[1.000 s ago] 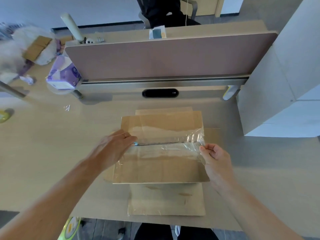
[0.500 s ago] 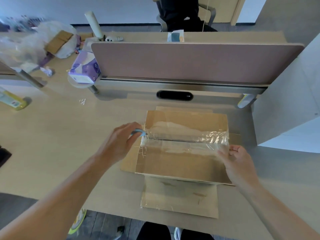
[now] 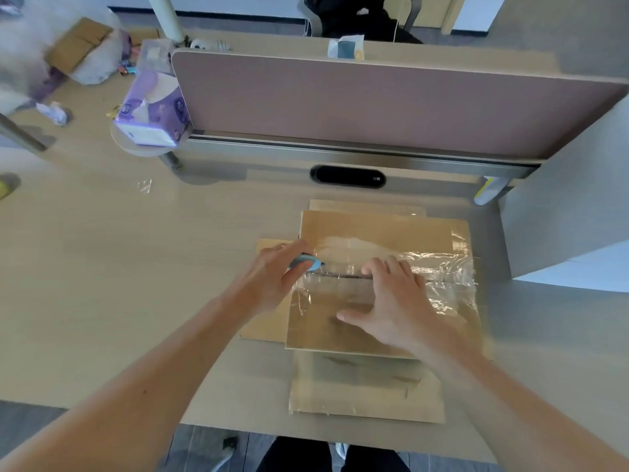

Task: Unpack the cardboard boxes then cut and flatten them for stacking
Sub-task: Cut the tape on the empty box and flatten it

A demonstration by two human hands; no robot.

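Brown cardboard box (image 3: 374, 229) lies near the mauve divider panel (image 3: 374, 103). Left hand (image 3: 275, 277) grips a small blue cutter (image 3: 306, 262) on its clear tape (image 3: 442, 267); right hand (image 3: 391, 301) presses it, fingers straight. Judged: tape-slitting; next, draw blade along seam

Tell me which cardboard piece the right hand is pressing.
The topmost box, the one with crinkled clear tape across its seam; the right hand lies flat on it. The other sheets lie beneath it.
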